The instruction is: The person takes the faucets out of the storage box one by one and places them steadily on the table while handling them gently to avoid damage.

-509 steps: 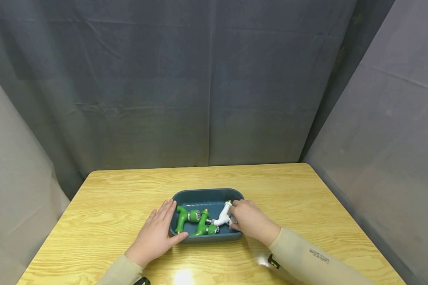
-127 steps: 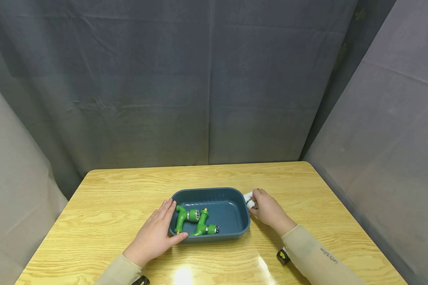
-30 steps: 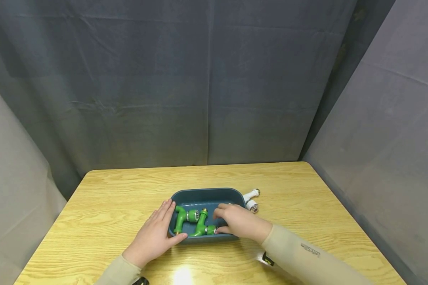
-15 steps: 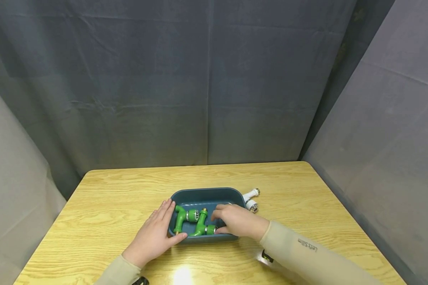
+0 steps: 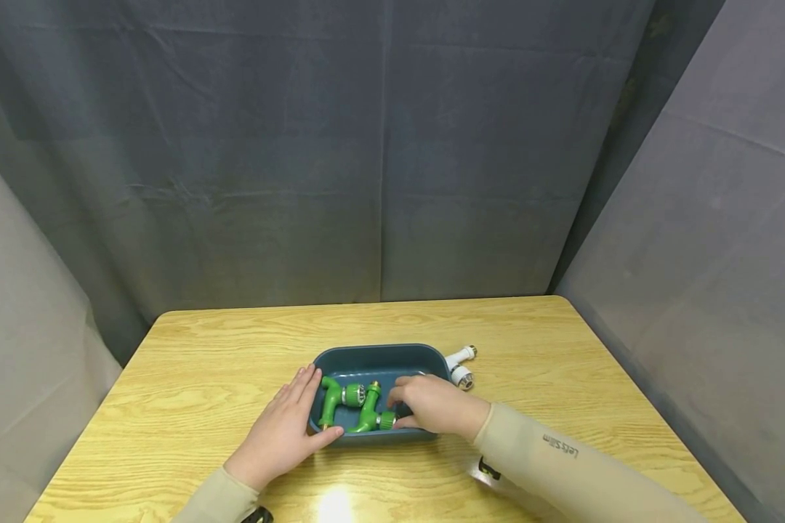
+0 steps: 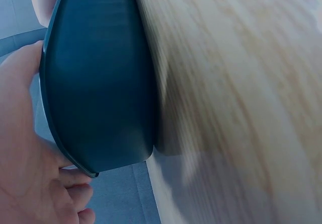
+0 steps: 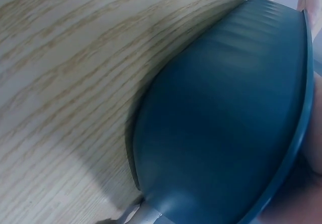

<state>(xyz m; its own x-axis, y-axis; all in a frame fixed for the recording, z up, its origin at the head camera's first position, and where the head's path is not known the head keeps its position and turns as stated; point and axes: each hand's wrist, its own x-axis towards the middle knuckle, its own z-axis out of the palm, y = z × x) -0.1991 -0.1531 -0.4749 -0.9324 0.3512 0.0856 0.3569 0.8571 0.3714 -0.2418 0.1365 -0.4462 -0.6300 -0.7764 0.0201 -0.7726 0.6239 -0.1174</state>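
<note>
A dark blue-green bin (image 5: 366, 354) stands on the table, holding two green taps: the left tap (image 5: 331, 403) and the right tap (image 5: 369, 415). My left hand (image 5: 278, 439) rests on the bin's left end, fingers and thumb spread over the rim; the left wrist view shows the bin wall (image 6: 100, 78) beside that hand. Reaching over the right side, my right hand (image 5: 440, 404) is inside the bin, thumb and bent fingers at the right green tap's knob, seemingly pinching it. The knob's outer end is partly hidden. A white tap (image 5: 461, 367) lies just outside, against the right end.
The light wood table (image 5: 235, 363) extends around the bin. A dark grey curtain (image 5: 268, 181) hangs behind it, with pale cloth panels (image 5: 706, 254) at the sides. In the right wrist view the bin's outer wall (image 7: 216, 113) fills the middle.
The white tap, in the bin at first, came out by my right hand and was let go beside the right end. That hand then moved to the right green tap; the left stayed put.
</note>
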